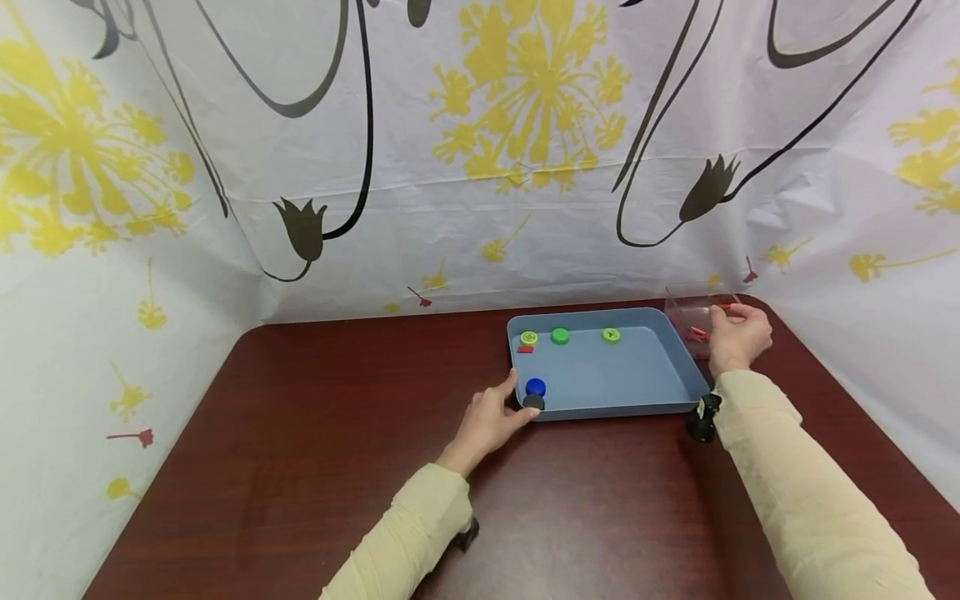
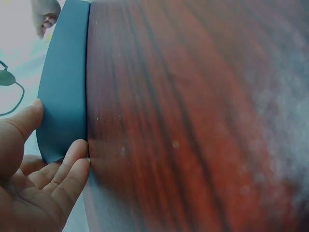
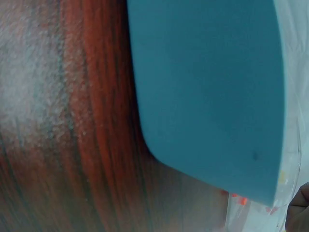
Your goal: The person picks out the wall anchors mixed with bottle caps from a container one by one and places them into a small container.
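Note:
A blue-grey tray [image 1: 615,411] lies on the table. At its near left corner my left hand [image 1: 491,419] grips it, thumb by the front rim and other fingers along the left side. In the left wrist view, the left fingertips [image 2: 77,150] touch the tray's wall [image 2: 65,82]. My right hand [image 1: 738,337] is at a clear container [image 1: 681,312] beyond the tray's right side, seeming to pinch a small red piece [image 1: 725,306]. Other red pieces [image 1: 697,334] lie in that container. Only part of the right hand [image 3: 299,210] shows in the right wrist view.
Inside the tray are two yellow-green caps [image 1: 528,338] [image 1: 611,335], a green cap [image 1: 560,336], a blue cap [image 1: 536,387], a black cap [image 1: 533,402] and a red piece [image 1: 526,350]. A patterned white curtain [image 1: 450,217] hangs behind the dark wooden table [image 1: 337,400].

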Available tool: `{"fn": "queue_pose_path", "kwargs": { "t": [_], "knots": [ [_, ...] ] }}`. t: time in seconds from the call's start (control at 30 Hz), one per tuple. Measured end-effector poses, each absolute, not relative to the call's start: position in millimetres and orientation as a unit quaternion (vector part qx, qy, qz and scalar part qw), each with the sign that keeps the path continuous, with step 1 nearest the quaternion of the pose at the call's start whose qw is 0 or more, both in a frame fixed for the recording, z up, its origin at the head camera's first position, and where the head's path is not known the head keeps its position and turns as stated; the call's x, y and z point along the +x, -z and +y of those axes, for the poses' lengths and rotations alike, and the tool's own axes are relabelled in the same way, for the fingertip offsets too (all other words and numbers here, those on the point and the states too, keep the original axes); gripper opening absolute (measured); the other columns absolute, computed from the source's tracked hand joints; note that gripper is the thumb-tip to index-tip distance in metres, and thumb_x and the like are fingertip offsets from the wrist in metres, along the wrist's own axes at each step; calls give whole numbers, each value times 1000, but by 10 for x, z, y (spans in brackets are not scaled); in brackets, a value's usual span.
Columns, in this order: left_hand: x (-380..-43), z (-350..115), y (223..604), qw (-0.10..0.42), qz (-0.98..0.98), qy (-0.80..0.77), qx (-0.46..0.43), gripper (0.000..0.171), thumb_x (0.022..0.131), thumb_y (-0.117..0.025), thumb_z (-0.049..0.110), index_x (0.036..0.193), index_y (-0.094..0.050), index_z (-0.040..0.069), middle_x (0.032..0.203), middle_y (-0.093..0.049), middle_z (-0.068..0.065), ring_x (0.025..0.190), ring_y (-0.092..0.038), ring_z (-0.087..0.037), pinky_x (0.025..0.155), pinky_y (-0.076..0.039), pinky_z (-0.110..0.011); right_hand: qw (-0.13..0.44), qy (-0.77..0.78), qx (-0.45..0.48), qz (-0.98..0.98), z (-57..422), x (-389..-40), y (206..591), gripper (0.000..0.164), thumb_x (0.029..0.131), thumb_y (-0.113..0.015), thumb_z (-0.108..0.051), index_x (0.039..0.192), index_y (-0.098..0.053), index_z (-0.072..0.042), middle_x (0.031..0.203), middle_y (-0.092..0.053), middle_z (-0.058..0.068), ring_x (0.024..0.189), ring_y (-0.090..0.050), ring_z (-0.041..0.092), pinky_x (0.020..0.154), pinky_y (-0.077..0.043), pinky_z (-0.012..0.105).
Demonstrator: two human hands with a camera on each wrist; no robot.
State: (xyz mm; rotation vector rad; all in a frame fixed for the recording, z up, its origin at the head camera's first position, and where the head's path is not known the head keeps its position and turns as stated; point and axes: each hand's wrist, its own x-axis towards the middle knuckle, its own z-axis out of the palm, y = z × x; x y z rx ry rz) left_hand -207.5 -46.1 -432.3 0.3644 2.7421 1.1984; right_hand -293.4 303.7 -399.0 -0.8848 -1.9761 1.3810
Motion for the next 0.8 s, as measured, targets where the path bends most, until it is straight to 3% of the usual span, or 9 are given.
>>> {"fn": "queue_pose_path", "kwargs": {
  "t": [0.3, 0.5, 0.8],
  "knots": [
    [-2077, -467, 4321, 63, 909, -393, 123, 77, 86, -68, 38, 148, -31, 12, 67, -64, 1, 60, -59, -5, 59, -43, -25, 273, -516, -345, -735, 3032, -2940, 4024, 41, 84, -68, -24, 120, -60, -4, 60, -41, -21, 60, -38, -6, 65, -33, 14],
    [-2077, -456, 4321, 62, 908, -394, 126, 77, 86, -68, 38, 148, -30, 12, 68, -64, 1, 60, -59, -4, 57, -43, -24, 278, -530, -338, -726, 2960, -2901, 3985, 36, 85, -66, -23, 116, -61, -4, 61, -42, -21, 55, -41, -8, 59, -35, 13],
    [-2071, -469, 4309, 66, 906, -400, 122, 77, 86, -67, 37, 148, -30, 12, 60, -57, 2, 53, -53, -6, 52, -38, -23, 296, -522, -262, -755, 2345, -2944, 3912, 31, 85, -68, -19, 108, -64, 2, 54, -42, -28, 48, -40, -16, 56, -35, 12]
  ]
}}
